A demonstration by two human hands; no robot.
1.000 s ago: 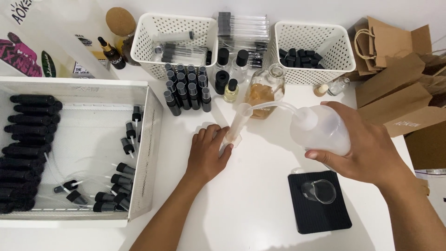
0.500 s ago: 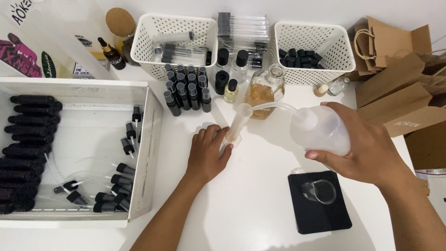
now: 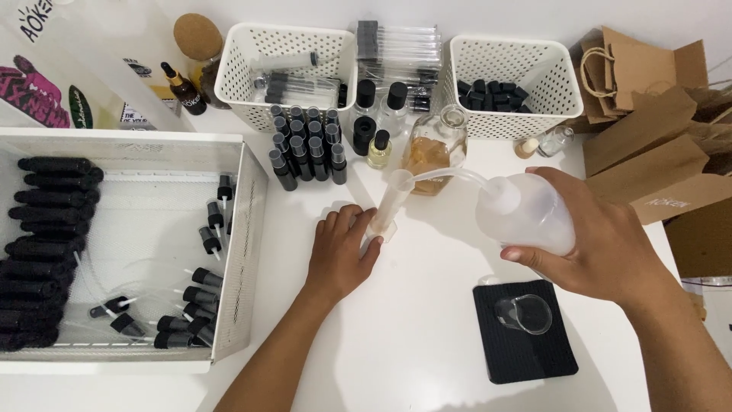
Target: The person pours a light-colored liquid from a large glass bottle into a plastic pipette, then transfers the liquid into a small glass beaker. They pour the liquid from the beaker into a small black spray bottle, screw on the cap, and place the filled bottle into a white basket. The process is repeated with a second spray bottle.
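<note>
White worktop (image 3: 427,351) crowded with baskets and bottles. Left hand (image 3: 339,252) closed round a small clear tube (image 3: 383,217), kept upright. Right hand (image 3: 602,244) gripping a wash bottle (image 3: 526,214), spout tipped into the tube's mouth. Filling apparently mid-way; level unreadable. Black-capped vials (image 3: 305,145) standing behind, spray caps (image 3: 191,297) loose in the tray (image 3: 244,252).

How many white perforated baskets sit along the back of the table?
2: one white basket back left holding clear tubes, the other basket back right holding black caps.
</note>
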